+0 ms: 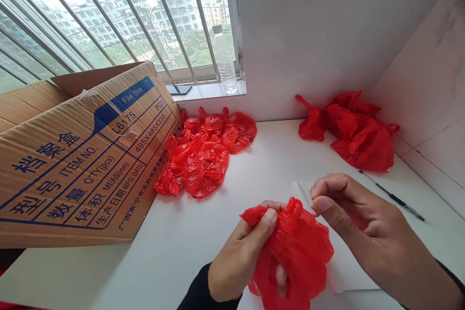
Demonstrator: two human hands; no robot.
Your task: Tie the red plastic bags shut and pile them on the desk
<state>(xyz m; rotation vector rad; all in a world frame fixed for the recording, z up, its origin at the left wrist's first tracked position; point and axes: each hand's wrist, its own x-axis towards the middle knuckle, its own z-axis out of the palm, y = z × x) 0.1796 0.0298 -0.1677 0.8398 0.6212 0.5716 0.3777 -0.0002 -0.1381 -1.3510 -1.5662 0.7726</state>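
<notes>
My left hand (250, 247) grips a red plastic bag (298, 247) near its gathered neck, thumb on top, with a fingertip showing through lower down. The bag hangs crumpled, and a small twisted loop sticks up at its top. To the right, apart from the bag, my right hand (359, 227) is raised with thumb and forefinger pinched together; anything between them is too small to make out. Beneath this hand lies a white sheet or pad (358, 271), partly covered.
Tied red bags (205, 164) sit beside a large cardboard box (90, 155) on the left. More red bags (359, 128) lie at the back right, with a black pen (403, 198) before them. A water bottle (224, 60) and a phone (179, 90) rest on the windowsill.
</notes>
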